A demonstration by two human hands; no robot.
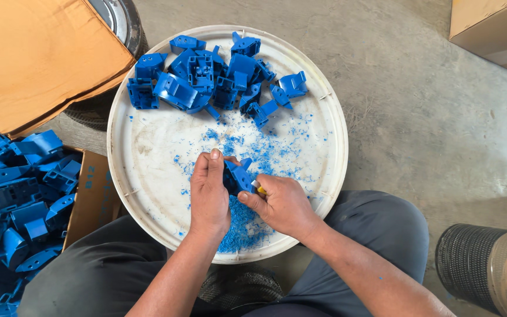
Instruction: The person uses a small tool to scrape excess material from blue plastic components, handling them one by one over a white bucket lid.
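My left hand grips a blue plastic part over the near half of a round white tray. My right hand presses against the part from the right, holding a small tool with a yellow tip. Blue plastic shavings lie scattered and heaped on the tray under and around my hands. A pile of several blue plastic parts sits at the far side of the tray.
A cardboard box at the left holds several more blue parts. A brown cardboard flap lies at the upper left, another box at the upper right. A dark ribbed cylinder stands at the lower right on the concrete floor.
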